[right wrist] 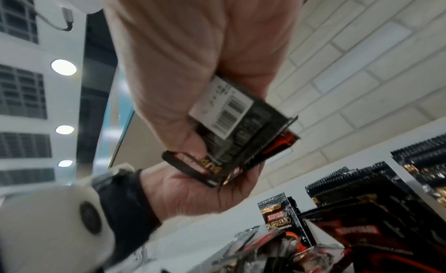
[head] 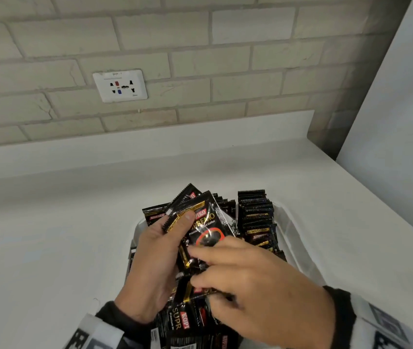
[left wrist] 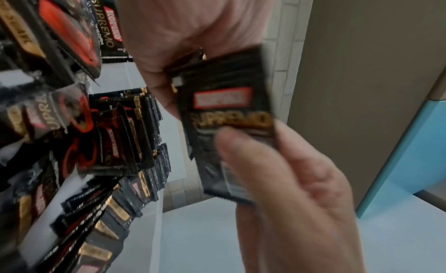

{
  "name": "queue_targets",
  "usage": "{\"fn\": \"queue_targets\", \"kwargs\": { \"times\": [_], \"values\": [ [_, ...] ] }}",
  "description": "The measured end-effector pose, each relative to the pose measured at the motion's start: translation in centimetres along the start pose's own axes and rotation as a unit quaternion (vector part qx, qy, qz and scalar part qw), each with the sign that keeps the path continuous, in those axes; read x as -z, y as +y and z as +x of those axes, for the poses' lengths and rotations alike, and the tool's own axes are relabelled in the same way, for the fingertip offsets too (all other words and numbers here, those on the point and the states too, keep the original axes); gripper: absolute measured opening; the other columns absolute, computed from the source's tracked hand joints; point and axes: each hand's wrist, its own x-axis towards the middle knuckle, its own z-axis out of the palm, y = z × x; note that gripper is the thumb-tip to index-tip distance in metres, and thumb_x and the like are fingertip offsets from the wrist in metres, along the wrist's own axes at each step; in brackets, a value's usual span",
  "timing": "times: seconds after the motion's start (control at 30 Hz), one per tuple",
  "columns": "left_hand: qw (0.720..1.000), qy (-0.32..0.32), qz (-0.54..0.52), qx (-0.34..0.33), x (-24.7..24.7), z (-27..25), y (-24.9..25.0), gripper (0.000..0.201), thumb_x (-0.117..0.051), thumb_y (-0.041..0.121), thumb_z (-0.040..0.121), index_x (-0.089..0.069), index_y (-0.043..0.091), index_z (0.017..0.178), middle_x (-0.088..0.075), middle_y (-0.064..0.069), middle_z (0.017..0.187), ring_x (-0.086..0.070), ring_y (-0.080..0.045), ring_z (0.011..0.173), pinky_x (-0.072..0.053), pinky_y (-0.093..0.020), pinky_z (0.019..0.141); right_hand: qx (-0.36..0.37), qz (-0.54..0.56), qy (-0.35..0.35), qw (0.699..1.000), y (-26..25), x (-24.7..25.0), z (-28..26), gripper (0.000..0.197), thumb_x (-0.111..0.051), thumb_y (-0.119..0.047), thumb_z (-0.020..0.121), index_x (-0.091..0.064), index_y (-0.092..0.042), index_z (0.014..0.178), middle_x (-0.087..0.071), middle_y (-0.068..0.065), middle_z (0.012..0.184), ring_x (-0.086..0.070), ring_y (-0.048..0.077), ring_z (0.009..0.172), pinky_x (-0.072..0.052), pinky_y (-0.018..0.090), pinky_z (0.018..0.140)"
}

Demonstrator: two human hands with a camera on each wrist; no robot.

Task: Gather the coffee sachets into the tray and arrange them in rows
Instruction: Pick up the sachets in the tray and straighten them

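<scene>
Now your left hand (head: 155, 258) holds a bunch of coffee sachets (head: 200, 222) above the tray (head: 298, 248), and your right hand (head: 263, 285) pinches them too. More sachets (head: 258, 217) stand in rows inside, on the white surface (head: 49, 235).

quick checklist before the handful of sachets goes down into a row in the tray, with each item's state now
1. Left hand grips the bunch of sachets: ok.
2. Right hand also pinches the bunch at its lower end: ok.
3. Bunch squared up: not ok, the sachets fan out at different angles.
4. A row to follow: ok, upright sachets stand along the tray's right side.
5. Landing spot free: not ok, loose sachets lie jumbled under the hands.
6. Tray sits flat on the counter: cannot tell, mostly hidden.
</scene>
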Motion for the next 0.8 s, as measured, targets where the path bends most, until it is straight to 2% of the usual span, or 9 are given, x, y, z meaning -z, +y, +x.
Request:
{"fn": "queue_targets", "kwargs": {
  "times": [0.07, 0.13, 0.2, 0.33, 0.47, 0.53, 0.6, 0.67, 0.8],
  "values": [
    [1.0, 0.015, 0.016, -0.017, 0.4, 0.2, 0.3, 0.008, -0.063, 0.017, 0.076, -0.066, 0.009, 0.077, -0.069, -0.005, 0.06, -0.063, -0.015, 0.049, -0.048, -0.026, 0.045, -0.103, 0.23, 0.04, 0.967, -0.2, 1.4, 0.0, 0.02, -0.054, -0.031, 0.08, -0.073, -0.024, 0.085, -0.069, -0.008, 0.089, -0.059, 0.002, 0.083, -0.047, 0.011, 0.075],
    [0.998, 0.021, 0.044, -0.03, 0.8, 0.3, 0.5, 0.018, -0.064, 0.023, 0.069, -0.066, 0.011, 0.082, -0.07, -0.002, 0.063, -0.065, -0.014, 0.053, -0.047, -0.028, 0.052, -0.243, 0.416, 0.089, 0.872, 0.2, 2.5, 0.0, 0.02, -0.061, -0.042, 0.079, -0.068, -0.028, 0.092, -0.069, -0.009, 0.083, -0.063, 0.001, 0.075, -0.048, 0.013, 0.066],
    [0.998, 0.021, 0.049, -0.031, 0.9, 0.4, 0.3, 0.03, -0.065, 0.025, 0.066, -0.066, 0.01, 0.092, -0.074, -0.004, 0.072, -0.068, -0.014, 0.058, -0.05, -0.028, 0.055, -0.339, 0.523, 0.138, 0.769, 1.5, 2.6, -0.3, 0.022, -0.06, -0.036, 0.074, -0.068, -0.025, 0.091, -0.072, -0.004, 0.084, -0.067, 0.008, 0.075, -0.051, 0.025, 0.07],
    [0.998, 0.015, 0.057, -0.031, 0.4, 0.3, -0.1, 0.036, -0.067, 0.026, 0.065, -0.067, 0.009, 0.097, -0.075, -0.007, 0.079, -0.071, -0.018, 0.064, -0.055, -0.027, 0.054, -0.395, 0.6, 0.184, 0.671, 2.9, 2.3, -0.1, 0.017, -0.054, -0.017, 0.086, -0.071, -0.019, 0.084, -0.073, 0.002, 0.084, -0.067, 0.012, 0.074, -0.05, 0.031, 0.072],
    [0.997, 0.016, 0.071, -0.039, 0.2, 0.2, 0.0, 0.031, -0.067, 0.028, 0.065, -0.069, 0.012, 0.091, -0.075, -0.007, 0.079, -0.071, -0.018, 0.065, -0.054, -0.027, 0.055, -0.443, 0.632, 0.215, 0.599, 3.8, 1.7, -0.5, 0.02, -0.054, -0.015, 0.089, -0.063, -0.009, 0.105, -0.068, 0.017, 0.101, -0.061, 0.023, 0.083, -0.048, 0.036, 0.078],
    [0.996, 0.017, 0.072, -0.046, 0.1, 0.1, 0.1, 0.027, -0.067, 0.027, 0.066, -0.07, 0.012, 0.089, -0.075, -0.007, 0.077, -0.07, -0.017, 0.063, -0.054, -0.026, 0.053, -0.428, 0.569, 0.224, 0.665, 3.9, 1.8, -0.5, 0.018, -0.05, -0.016, 0.092, -0.066, -0.012, 0.1, -0.068, 0.017, 0.097, -0.061, 0.022, 0.081, -0.048, 0.03, 0.073],
    [0.995, 0.02, 0.076, -0.057, 0.0, 0.1, -0.2, 0.025, -0.066, 0.026, 0.068, -0.071, 0.011, 0.088, -0.075, -0.007, 0.077, -0.07, -0.018, 0.064, -0.056, -0.029, 0.058, -0.382, 0.391, 0.239, 0.802, 3.6, 1.9, -0.3, 0.021, -0.047, -0.018, 0.094, -0.066, -0.027, 0.091, -0.065, 0.01, 0.087, -0.06, 0.011, 0.073, -0.045, 0.015, 0.063],
    [0.995, 0.02, 0.076, -0.06, -0.3, -0.1, -0.5, 0.021, -0.066, 0.025, 0.071, -0.073, 0.013, 0.086, -0.075, -0.008, 0.078, -0.07, -0.02, 0.066, -0.055, -0.035, 0.069, -0.306, 0.169, 0.234, 0.907, 2.9, 1.8, 0.2, 0.023, -0.043, -0.025, 0.096, -0.062, -0.034, 0.105, -0.05, -0.008, 0.081, -0.051, 0.004, 0.072, -0.042, 0.011, 0.064],
    [0.993, -0.002, 0.086, -0.079, -1.3, -0.7, -1.0, 0.019, -0.063, 0.032, 0.071, -0.076, 0.018, 0.073, -0.073, -0.003, 0.073, -0.067, -0.015, 0.069, -0.048, -0.035, 0.071, -0.223, 0.085, 0.099, 0.966, 1.2, -0.3, 1.7, 0.059, -0.031, -0.049, 0.091, -0.031, -0.022, 0.143, -0.03, -0.023, 0.082, -0.038, -0.01, 0.077, -0.033, 0.004, 0.076]
  ]
}}
